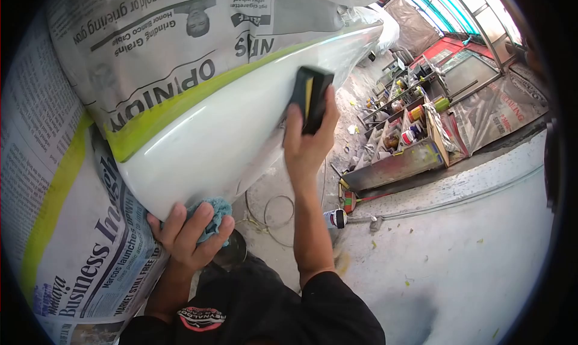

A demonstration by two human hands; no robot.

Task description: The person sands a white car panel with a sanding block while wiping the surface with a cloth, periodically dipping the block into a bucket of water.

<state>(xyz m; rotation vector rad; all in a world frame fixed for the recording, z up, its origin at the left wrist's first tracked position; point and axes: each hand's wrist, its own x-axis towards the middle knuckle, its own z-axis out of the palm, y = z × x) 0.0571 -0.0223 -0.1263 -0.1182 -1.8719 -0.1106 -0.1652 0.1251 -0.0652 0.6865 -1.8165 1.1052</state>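
Note:
A glossy white panel (205,143) runs from the lower left to the upper right, bordered by yellow-green tape (174,113) and newspaper (150,44). My right hand (310,137) grips a black block (315,92) with a yellowish strip, against or just over the panel's right edge; the exact contact is hard to see. At the panel's lower end, my left hand (189,233) holds a crumpled blue-green cloth (218,215) by its fingers, with fingertips against the white surface.
More newspaper (90,254) covers the left side. A wooden shelf box (391,167) with cans and bottles stands at the right. A hose (415,212) runs along a pale ledge, near a bottle (335,219). Looped cable (279,211) lies on the floor.

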